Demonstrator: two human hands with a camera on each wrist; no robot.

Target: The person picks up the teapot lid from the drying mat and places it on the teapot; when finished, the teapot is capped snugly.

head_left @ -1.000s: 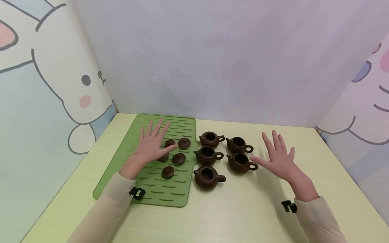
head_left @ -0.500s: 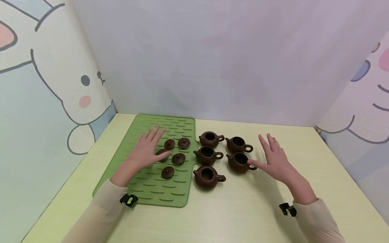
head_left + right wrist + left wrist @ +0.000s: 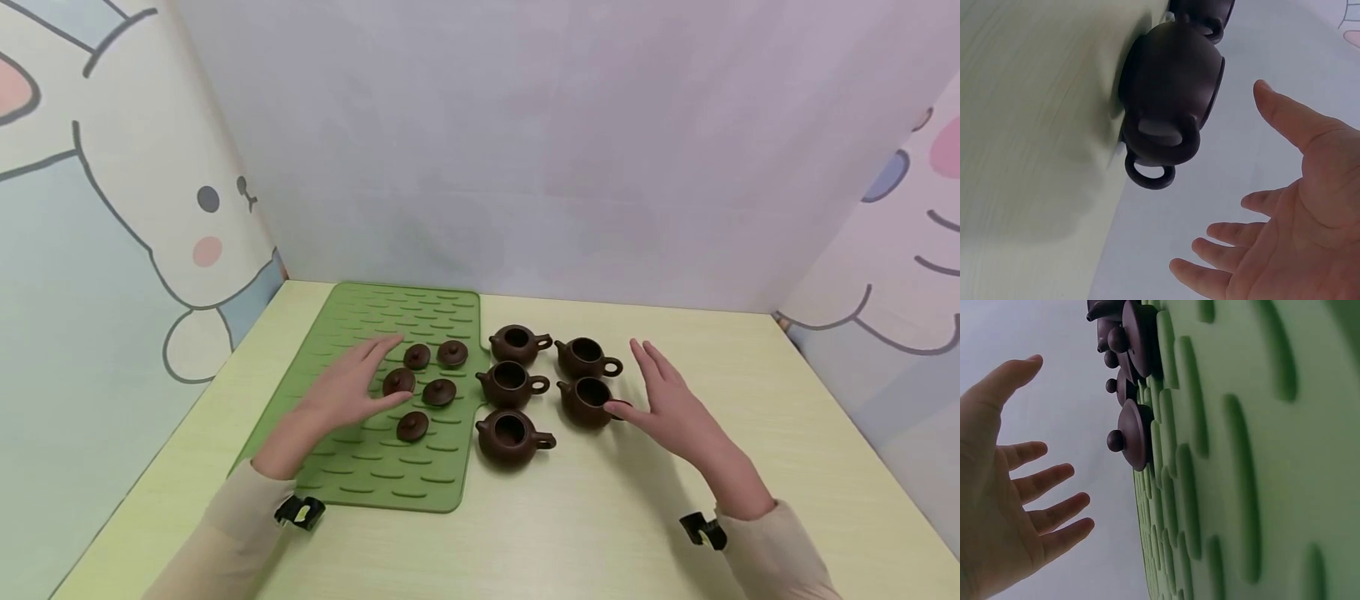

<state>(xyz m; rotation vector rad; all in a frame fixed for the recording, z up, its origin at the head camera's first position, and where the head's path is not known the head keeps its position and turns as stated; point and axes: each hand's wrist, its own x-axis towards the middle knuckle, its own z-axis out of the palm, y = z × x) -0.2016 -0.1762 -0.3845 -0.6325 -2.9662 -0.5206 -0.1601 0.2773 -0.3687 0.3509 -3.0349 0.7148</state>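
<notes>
On the left, a wall [image 3: 105,333] bears a pale cartoon figure. The left hand [image 3: 341,393], in a beige sleeve [image 3: 225,533], hovers over a green ridged mat [image 3: 390,487] on the table [image 3: 525,533]; its fingers are spread and the thumb stands well apart, touching nothing. Just beyond its fingertips, 5 dark brown lids [image 3: 439,394] lie on the mat, knobs up: 2 far, 2 in the middle, 1 nearest the person. Beside the mat's right edge stand 3 upright teapots [image 3: 507,452] in a column, insides showing, handles to the right. Right of these are 2 more teapots [image 3: 583,368]. The right hand [image 3: 675,421] hangs near the handle of the nearer of these 2, apart from it, fingers and thumb spread, holding nothing.
</notes>
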